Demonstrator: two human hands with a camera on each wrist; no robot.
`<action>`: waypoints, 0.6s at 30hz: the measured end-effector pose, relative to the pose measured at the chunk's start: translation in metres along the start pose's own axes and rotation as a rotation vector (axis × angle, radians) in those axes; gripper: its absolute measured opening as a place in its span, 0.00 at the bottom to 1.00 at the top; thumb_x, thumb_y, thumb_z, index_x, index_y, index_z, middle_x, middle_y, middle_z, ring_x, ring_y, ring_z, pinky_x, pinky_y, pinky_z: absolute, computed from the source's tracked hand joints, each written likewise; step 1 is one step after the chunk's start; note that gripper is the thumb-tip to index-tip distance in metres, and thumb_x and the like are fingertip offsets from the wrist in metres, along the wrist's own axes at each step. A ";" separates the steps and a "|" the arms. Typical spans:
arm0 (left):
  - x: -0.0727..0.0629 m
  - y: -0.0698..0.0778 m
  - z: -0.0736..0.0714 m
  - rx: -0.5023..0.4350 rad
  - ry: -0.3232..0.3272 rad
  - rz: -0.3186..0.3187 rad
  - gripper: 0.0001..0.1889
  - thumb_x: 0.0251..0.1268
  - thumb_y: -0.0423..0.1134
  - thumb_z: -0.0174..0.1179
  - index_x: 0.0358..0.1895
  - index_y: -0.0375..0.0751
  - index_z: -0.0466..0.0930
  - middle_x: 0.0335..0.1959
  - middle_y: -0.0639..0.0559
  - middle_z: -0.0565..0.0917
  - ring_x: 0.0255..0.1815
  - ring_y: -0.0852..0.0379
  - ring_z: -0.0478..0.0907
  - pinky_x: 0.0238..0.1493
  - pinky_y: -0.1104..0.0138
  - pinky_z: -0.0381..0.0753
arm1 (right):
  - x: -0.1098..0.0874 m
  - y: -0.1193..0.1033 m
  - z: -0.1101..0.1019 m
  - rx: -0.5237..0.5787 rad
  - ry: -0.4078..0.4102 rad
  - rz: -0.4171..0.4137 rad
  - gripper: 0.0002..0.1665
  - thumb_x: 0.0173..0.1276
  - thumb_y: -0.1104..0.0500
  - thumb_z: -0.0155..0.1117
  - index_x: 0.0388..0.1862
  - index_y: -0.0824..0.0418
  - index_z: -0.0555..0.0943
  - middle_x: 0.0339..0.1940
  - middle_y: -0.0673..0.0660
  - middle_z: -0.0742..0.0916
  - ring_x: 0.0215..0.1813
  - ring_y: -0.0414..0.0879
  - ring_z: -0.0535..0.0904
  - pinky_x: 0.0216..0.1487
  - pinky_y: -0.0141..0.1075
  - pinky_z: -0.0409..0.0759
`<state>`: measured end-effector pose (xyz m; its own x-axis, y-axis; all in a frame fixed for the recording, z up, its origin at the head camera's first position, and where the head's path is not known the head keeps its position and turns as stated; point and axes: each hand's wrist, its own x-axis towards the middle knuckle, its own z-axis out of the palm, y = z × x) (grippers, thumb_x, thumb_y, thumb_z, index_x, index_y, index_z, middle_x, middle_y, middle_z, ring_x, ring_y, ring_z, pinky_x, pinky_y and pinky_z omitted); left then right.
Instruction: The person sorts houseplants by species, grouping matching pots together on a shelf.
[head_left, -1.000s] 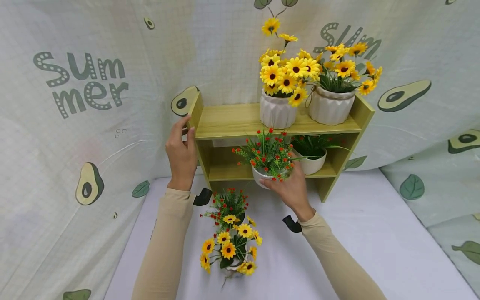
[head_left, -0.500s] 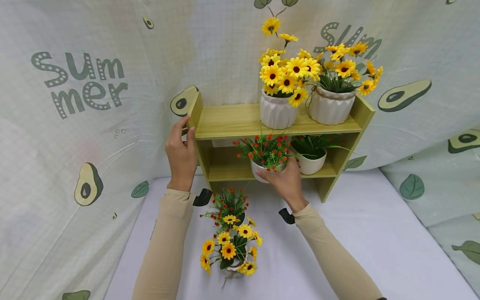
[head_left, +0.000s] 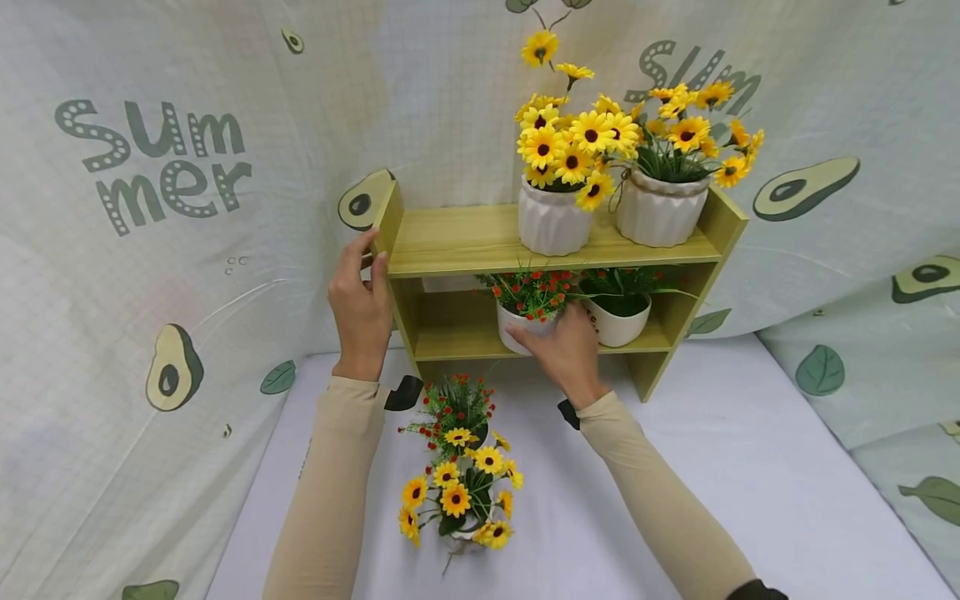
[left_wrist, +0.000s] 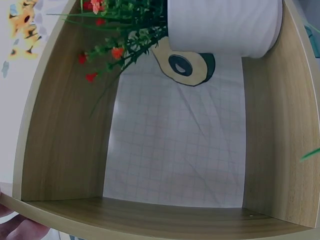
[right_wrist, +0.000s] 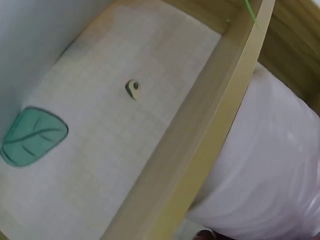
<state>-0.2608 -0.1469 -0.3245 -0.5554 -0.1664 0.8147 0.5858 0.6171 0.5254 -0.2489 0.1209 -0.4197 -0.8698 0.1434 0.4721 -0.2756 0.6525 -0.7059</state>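
Observation:
My right hand (head_left: pixel 570 346) grips a white flowerpot (head_left: pixel 517 329) of red-flowered greenery (head_left: pixel 528 292) on the lower tier of a small wooden shelf (head_left: pixel 450 242). Its thumb lies across the pot's front, while the other fingers are mostly hidden at the pot's right side. The left wrist view shows this pot (left_wrist: pixel 225 25) inside the compartment, its leaves toward the shelf's upper board. My left hand (head_left: pixel 362 304) holds the shelf's left side panel at the upper edge. Directly right of the gripped pot stands another white pot (head_left: pixel 626 325) with green leaves.
Two white pots of yellow flowers (head_left: pixel 555 221) (head_left: pixel 663 208) stand on the top tier. On the white tabletop (head_left: pixel 750 467), between my forearms, are a red-flowered plant (head_left: pixel 457 408) and a yellow-flowered plant (head_left: pixel 457 500). A printed cloth (head_left: pixel 247 275) hangs behind.
My right hand has moved the red-flowered pot back and slightly left, from in front of the shelf onto its lower tier. The left hand has stayed at the side panel.

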 end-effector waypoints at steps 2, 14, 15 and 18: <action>0.000 0.001 0.000 -0.003 0.000 -0.002 0.18 0.82 0.37 0.59 0.67 0.31 0.79 0.59 0.36 0.85 0.54 0.40 0.87 0.40 0.73 0.77 | 0.001 -0.001 0.000 -0.056 -0.002 -0.001 0.58 0.56 0.36 0.83 0.73 0.70 0.71 0.60 0.70 0.82 0.62 0.69 0.79 0.62 0.62 0.77; 0.001 0.002 -0.001 -0.005 -0.002 -0.002 0.18 0.82 0.37 0.58 0.67 0.31 0.79 0.58 0.35 0.85 0.54 0.40 0.87 0.40 0.64 0.82 | 0.006 -0.005 0.004 -0.238 0.021 0.021 0.63 0.56 0.31 0.82 0.70 0.78 0.69 0.61 0.77 0.79 0.63 0.72 0.77 0.62 0.64 0.78; 0.001 0.002 -0.001 -0.006 -0.002 -0.002 0.18 0.82 0.37 0.58 0.66 0.31 0.79 0.58 0.35 0.85 0.54 0.40 0.87 0.40 0.64 0.82 | 0.004 -0.005 0.004 -0.241 0.024 0.010 0.63 0.56 0.32 0.82 0.70 0.78 0.69 0.61 0.77 0.79 0.64 0.72 0.76 0.63 0.64 0.77; 0.000 0.002 0.000 -0.005 0.000 -0.004 0.18 0.82 0.37 0.58 0.66 0.31 0.80 0.58 0.35 0.86 0.54 0.40 0.86 0.40 0.68 0.80 | -0.006 -0.003 0.003 -0.235 0.048 -0.043 0.61 0.58 0.37 0.83 0.71 0.78 0.66 0.65 0.77 0.77 0.66 0.71 0.74 0.67 0.62 0.74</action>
<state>-0.2597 -0.1462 -0.3233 -0.5578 -0.1682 0.8128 0.5870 0.6124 0.5296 -0.2446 0.1155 -0.4218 -0.8373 0.1433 0.5276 -0.2044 0.8131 -0.5451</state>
